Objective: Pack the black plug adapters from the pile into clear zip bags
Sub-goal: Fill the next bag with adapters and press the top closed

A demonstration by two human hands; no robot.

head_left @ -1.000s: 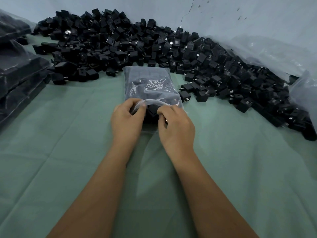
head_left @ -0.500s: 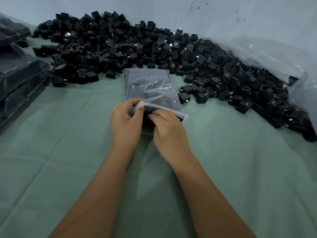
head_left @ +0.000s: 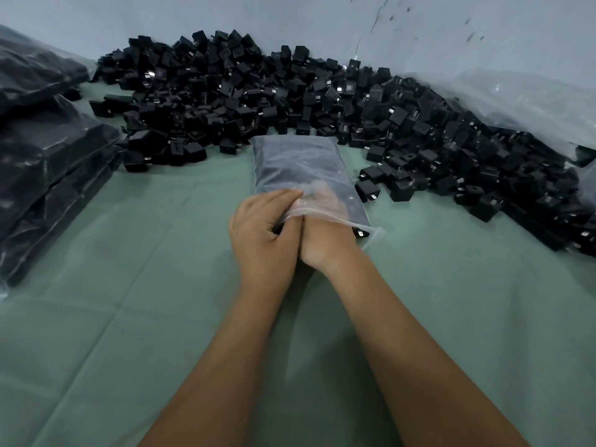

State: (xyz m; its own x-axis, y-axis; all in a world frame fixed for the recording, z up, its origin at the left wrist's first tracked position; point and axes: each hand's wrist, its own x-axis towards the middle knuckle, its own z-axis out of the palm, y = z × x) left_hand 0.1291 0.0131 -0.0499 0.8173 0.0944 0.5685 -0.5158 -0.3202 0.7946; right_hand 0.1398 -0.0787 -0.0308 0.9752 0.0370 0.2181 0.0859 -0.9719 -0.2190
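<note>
Your left hand is gripping the near mouth of the clear zip bag. Your right hand is reaching inside it, fingers hidden, grip unclear. The adapter pile is lying just beyond on the tabletop.

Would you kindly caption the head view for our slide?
Right hand reaches inside a clear zip bag of adapters while the left hand holds its mouth.
</note>
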